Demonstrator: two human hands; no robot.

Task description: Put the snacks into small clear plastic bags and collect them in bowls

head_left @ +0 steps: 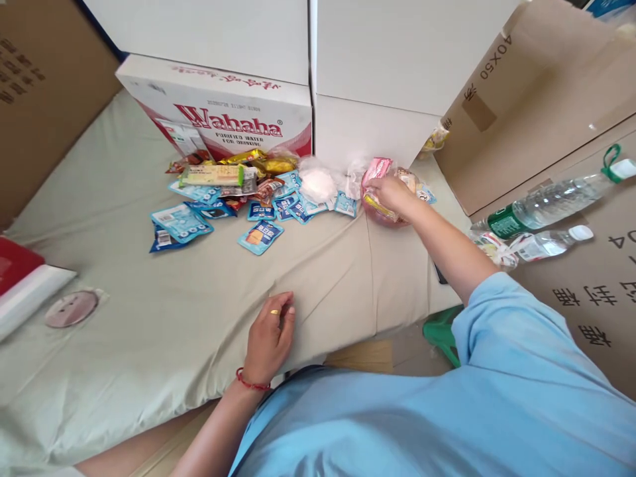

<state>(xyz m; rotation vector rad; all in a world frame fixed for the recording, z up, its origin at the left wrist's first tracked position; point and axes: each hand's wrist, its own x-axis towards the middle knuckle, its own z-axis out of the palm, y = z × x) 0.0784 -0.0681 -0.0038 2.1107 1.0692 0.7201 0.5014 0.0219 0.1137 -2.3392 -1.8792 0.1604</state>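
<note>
Head view shows me the pink packet (379, 167) at the right hand (390, 194), fingers narrow, gripping or not I cannot tell, over the bowl (387, 220) near the bench (342, 285)'s far right corner. Its long axis seems toward the far edge; the left hand (271, 333), loosely curled, lies well apart.

Toward the tabletop's (328, 278) back edge, one Wahaha carton (223, 109), over a dozen snack packets (261, 237); near its back right corner, one bowl (388, 220); past the right edge, two bottles (556, 199).
</note>
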